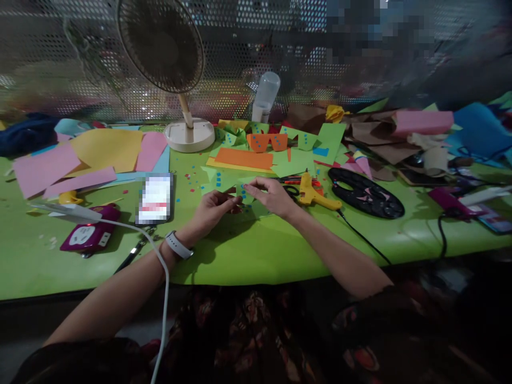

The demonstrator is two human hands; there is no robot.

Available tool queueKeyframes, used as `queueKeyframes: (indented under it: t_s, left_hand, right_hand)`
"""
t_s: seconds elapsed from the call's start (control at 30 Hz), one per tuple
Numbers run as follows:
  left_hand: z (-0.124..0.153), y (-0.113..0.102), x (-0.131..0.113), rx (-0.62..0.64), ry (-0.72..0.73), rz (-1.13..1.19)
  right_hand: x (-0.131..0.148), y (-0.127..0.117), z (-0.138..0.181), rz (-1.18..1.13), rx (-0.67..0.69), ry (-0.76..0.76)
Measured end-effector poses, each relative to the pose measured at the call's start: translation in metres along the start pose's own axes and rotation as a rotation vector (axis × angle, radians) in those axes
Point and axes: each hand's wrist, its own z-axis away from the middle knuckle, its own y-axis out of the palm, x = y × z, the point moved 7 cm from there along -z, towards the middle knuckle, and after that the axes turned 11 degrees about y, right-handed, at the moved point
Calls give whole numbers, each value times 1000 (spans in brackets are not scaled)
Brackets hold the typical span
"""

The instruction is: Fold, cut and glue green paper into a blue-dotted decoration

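Observation:
A small green paper piece (239,191) with blue squares on it is between my two hands, just above the green tabletop. My left hand (216,212), with a white band on the wrist, is closed on its left and lower side, fingers curled and pinched. From the right, my right hand (271,196) pinches the piece by its upper edge, fingertips beside a blue square. Part of the paper is hidden by the fingers. Loose blue paper squares (218,180) lie close by. Right of my right hand are black-handled scissors (292,190) and a yellow glue gun (312,193).
Behind the hands lie orange paper sheets (244,158) and orange cut pieces with blue squares (267,142). A fan (190,134) stands at the back. Left are a phone (155,198) and a purple device (91,229); a white cable (166,288) crosses my left forearm. A black tray (366,193) lies right.

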Motion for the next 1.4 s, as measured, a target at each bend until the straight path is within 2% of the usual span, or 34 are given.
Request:
queueKeyframes:
  t_s: [0.17,0.3,0.4,0.53,0.7,1.07,1.27,1.4]
  left_hand:
    - [1,4,2,47,-17,-3]
    - [3,6,-4,60,-12,-22]
    - [3,5,-9,54,3,-37]
    - [4,0,-7,-24,3,-11]
    - [6,-7,-2,-170,31,113]
    - [5,-3,-1,-133,40,179]
    - [1,-10,-3,-210,4,360]
    - [-2,-13,-5,-206,-21,330]
  right_hand:
    - [-10,6,-5,39,-20,13]
    - [-6,4,-2,122,-87,-50]
    - [-4,0,0,47,-60,-41]
    - [-3,-4,3,-21,-63,-38]
    - [8,2,11,95,-113,-125]
    - [5,1,12,124,-177,-127]
    - [6,-13,11,108,-222,-156]
    - [2,-25,8,48,-269,-145]
